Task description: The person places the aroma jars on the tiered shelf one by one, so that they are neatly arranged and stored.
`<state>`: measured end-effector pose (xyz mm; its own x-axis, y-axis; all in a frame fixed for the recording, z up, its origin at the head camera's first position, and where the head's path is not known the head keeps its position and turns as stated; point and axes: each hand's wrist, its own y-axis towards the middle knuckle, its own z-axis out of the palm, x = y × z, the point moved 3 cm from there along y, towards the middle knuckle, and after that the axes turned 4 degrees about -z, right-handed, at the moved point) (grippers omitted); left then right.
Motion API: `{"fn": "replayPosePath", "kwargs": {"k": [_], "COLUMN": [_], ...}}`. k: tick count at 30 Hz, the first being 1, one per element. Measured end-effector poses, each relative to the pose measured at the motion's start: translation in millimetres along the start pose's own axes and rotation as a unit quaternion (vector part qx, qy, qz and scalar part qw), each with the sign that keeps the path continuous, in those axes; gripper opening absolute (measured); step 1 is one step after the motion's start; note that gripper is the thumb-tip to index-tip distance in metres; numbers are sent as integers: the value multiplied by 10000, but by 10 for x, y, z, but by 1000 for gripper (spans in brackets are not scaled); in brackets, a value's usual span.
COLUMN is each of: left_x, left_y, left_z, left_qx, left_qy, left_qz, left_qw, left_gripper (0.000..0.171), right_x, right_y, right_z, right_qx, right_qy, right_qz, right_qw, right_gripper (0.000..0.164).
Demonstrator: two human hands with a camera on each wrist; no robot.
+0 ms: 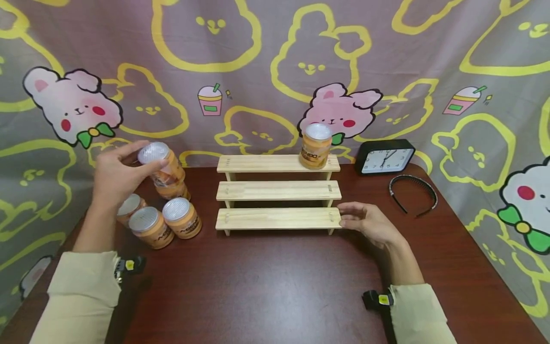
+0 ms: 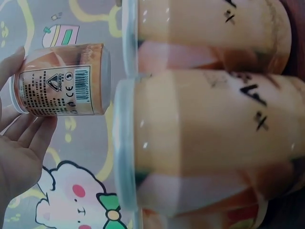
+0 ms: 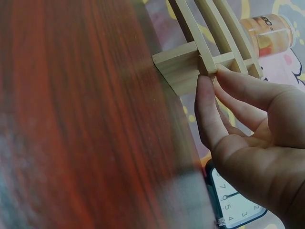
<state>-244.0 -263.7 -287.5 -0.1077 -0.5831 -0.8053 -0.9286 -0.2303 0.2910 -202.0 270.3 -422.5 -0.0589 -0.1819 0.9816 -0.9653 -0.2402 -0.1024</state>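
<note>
My left hand grips an orange canister by its lid end, raised off the table. Its barcode label faces the left wrist camera. Behind and below it in the head view, more orange packaging is partly hidden. Three canisters with pale lids, one of them the front canister, stand together below that hand. My right hand pinches the right end of the lowest step of a three-step wooden rack. On the rack's top step, at the right, an orange canister stands upright.
A black-framed clock stands at the back right of the dark wooden table. In front of it lies a black headband. A cartoon-printed cloth hangs close behind the rack and along the sides.
</note>
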Motion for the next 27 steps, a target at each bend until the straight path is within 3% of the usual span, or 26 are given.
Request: {"fn": "replayPosePath", "kwargs": {"k": [5,13,20,27], "left_x": [-43,-178,-299,-393], "left_y": [0,-9,-27,-7], "left_z": [102,229,360,473], "left_qx": [-59,-4,293,357], "left_qy": [-115,-211,-592,-758], "left_qz": [187,88,309,430], "left_qw": [9997,9997,9973,9956], "left_gripper": [58,60,57,57], "right_x": [-15,-18,-1,27], "right_y": [7,16,0,-4], "right_z": [-5,-13,7,9], "right_qx": [-46,-47,14,11], "right_qy": [-57,-143,-21,-14], "right_qz": [56,76,79,61], "right_qw": [10000,9999,10000,10000], "right_gripper": [52,51,52,51]}}
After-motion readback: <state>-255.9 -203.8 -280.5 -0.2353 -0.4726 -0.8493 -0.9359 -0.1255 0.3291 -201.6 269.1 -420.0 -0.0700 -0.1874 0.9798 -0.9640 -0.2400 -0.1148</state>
